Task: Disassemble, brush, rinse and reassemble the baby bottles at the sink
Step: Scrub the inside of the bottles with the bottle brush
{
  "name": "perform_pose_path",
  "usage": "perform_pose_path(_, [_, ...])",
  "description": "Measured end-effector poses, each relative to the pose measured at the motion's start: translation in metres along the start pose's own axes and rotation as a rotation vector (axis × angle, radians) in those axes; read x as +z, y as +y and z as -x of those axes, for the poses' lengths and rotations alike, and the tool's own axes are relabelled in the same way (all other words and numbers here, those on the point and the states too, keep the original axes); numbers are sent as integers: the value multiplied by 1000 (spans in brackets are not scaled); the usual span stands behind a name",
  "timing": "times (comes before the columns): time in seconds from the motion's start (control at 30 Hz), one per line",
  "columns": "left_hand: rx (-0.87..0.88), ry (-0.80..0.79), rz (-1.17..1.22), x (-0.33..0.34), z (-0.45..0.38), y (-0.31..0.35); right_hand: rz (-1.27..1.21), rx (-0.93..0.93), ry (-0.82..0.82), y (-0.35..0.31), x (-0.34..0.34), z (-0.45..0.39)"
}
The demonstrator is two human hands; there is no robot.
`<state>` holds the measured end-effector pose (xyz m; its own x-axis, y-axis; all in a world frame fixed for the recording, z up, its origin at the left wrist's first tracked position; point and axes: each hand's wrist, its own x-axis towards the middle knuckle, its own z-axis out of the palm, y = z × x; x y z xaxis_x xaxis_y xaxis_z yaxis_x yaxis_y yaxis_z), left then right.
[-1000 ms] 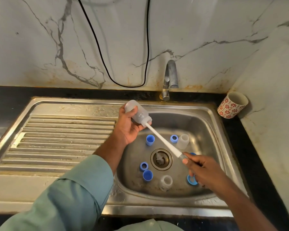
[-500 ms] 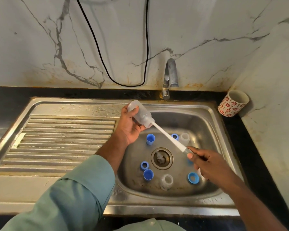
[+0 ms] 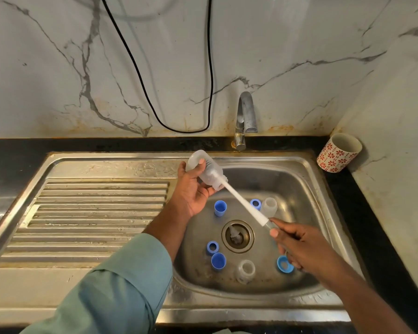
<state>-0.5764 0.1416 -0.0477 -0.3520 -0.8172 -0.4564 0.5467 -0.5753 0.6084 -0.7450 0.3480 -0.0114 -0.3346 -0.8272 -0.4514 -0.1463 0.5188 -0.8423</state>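
The left hand [image 3: 191,189] curls its fingers and thumb round a clear bottle [image 3: 206,170], held tilted over the sink [image 3: 307,179] with its mouth pointing down toward the right hand [image 3: 299,247]. That hand pinches the end of a white brush [image 3: 244,204], whose handle runs up and away from it into the bottle's mouth; the bristle end is inside, only dimly seen through the plastic.

This looks like the brushing step. To do it well, I would keep the left grip firm near the bottle's middle so it cannot spin, then twist and pump the brush so the bristles reach the base and the shoulder just inside the mouth. Keeping the handle in line with the neck should stop it levering against the rim.

Below both hands, on the sink floor around the drain [image 3: 237,236], lie blue caps [image 3: 220,208] and two more clear bottles [image 3: 245,271], still apart and waiting. The tap [image 3: 245,116], beyond the left hand, shows no water running.
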Motion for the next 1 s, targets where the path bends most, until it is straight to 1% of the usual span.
perform_pose_path(0.03, [1, -6, 8, 1, 0, 0, -36, 7, -36, 0, 2, 1])
perform_pose_path(0.07, [3, -3, 15, 1, 1, 1, -37, 10, -32, 1, 3, 1])
perform_pose_path(0.13, [7, 14, 8, 2, 0, 3, 29, -1, 58, 3, 1, -2])
perform_pose_path(0.17, [9, 19, -5, 2, 1, 3, 50, -8, 74, 3, 0, -3])
perform_pose_path(0.27, [12, 34, 4, 2, 2, 2, 27, -30, 43, 3, 4, -3])
perform_pose_path(0.33, [20, 56, -1, 2, 1, 4, 169, -75, 120, 5, 6, -4])
perform_pose_path(0.37, [24, 70, 1, 1, 1, 5, 207, -75, 126, 4, 6, -2])
perform_pose_path(0.4, [29, 84, 14, 0, 1, 6, 193, -56, 85, 2, 6, 0])
perform_pose_path(0.5, [25, 135, 67, -2, 5, 10, -41, 68, -187, -11, 7, 14])
perform_pose_path(0.53, [23, 131, 66, -3, 7, 11, -76, 76, -210, -14, 6, 16])
perform_pose_path(0.63, [30, 106, 59, -3, 14, 13, -68, 83, -145, -14, 9, 15])
perform_pose_path(0.67, [36, 101, 67, -3, 16, 15, -80, 108, -156, -13, 11, 16])
perform_pose_path(0.7, [39, 95, 79, -3, 18, 18, -137, 149, -202, -12, 14, 17])
perform_pose_path(0.77, [42, 81, 92, -3, 18, 23, -329, 225, -308, -10, 21, 23])
perform_pose_path(0.8, [39, 71, 89, -4, 20, 25, -391, 231, -308, -8, 26, 27])
perform_pose_path(0.83, [36, 56, 81, -4, 21, 27, -396, 217, -269, -9, 33, 31])
perform_pose_path(0.93, [25, 67, 51, -6, 20, 32, -178, 178, -113, -16, 49, 46])
perform_pose_path(1.0, [5, 62, 79, -7, 23, 34, -123, 141, -96, -24, 47, 52])
